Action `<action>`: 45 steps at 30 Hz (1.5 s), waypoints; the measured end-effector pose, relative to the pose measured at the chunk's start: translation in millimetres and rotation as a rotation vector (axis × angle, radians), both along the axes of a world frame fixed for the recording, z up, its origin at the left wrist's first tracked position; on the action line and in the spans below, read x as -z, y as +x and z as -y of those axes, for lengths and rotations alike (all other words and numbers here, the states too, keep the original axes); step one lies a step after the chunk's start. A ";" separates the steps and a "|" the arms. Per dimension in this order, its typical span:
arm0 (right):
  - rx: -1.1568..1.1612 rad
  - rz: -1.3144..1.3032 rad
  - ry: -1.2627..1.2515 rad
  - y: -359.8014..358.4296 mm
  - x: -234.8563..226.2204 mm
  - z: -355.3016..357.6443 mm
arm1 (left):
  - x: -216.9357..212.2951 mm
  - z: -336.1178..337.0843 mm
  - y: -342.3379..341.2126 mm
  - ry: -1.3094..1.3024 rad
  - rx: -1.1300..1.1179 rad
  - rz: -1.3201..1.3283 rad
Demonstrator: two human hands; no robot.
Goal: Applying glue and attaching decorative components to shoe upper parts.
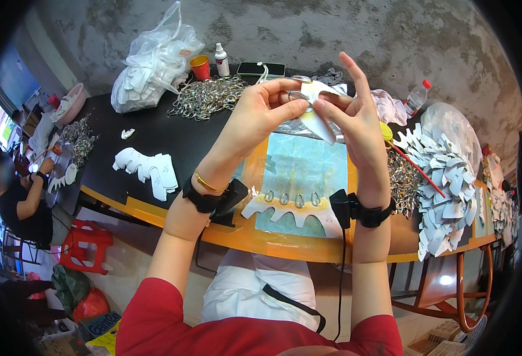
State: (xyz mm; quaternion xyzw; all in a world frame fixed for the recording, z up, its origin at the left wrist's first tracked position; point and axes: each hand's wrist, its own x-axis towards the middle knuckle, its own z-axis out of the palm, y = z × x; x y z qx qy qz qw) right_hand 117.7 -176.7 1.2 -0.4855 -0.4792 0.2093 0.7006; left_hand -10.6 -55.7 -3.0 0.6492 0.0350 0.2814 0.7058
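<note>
A white cut-out piece [319, 126] with a yellowish strip is held up above the table between both hands. My left hand [260, 114] pinches it from the left, with a metal ring [297, 95] by the fingertips. On the other side my right hand [359, 115] grips the piece between thumb and fingers, its index finger raised. Below, on a pale blue sheet [305, 157], lies a scalloped white strip [290, 215] with several metal rings [299, 199] along its upper edge. Similar white pieces [154, 169] are fanned out to the left.
Metal rings [204, 98] are heaped behind my left arm, near a plastic bag [154, 65], a red cup [200, 68] and a small white bottle [221, 60]. Right are a red stick [421, 172] and piled white pieces [448, 202]. Another person [26, 202] works far left near a red stool [86, 246].
</note>
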 end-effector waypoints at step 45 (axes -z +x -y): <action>0.622 0.959 0.255 -15.5 -5.6 -4.7 | 14.0 8.5 11.3 -0.045 -0.170 0.239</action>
